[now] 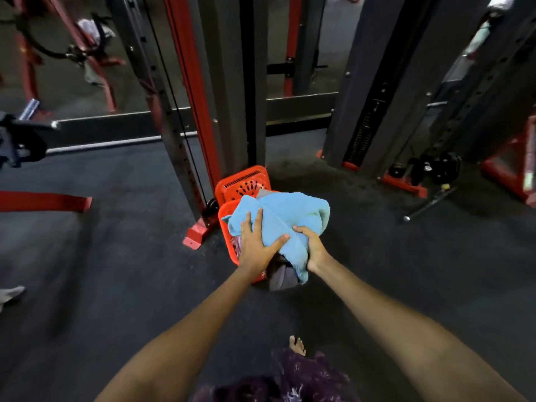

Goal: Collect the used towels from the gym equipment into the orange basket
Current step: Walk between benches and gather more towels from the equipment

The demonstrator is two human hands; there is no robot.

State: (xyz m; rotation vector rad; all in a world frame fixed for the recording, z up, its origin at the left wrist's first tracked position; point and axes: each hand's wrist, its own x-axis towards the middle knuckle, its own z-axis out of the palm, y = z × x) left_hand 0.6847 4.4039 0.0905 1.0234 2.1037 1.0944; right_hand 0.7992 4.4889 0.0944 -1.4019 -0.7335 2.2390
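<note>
An orange basket (244, 181) stands on the dark floor beside a red and grey machine post. A light blue towel (285, 213) lies bunched over the top of it. My left hand (256, 246) presses flat on the towel's near left part, fingers spread. My right hand (310, 246) grips the towel's near right fold. Under the blue towel a grey towel (282, 278) hangs over the basket's near rim, and a bit of purple cloth (238, 245) shows at the left side.
A cable machine's posts (200, 111) rise just behind the basket. A weight stack tower (362, 117) stands at the right, with small plates (435, 166) and a bar (429, 204) on the floor. A pale cloth (92, 30) hangs on the far left rack. My bare foot (297, 345) is below.
</note>
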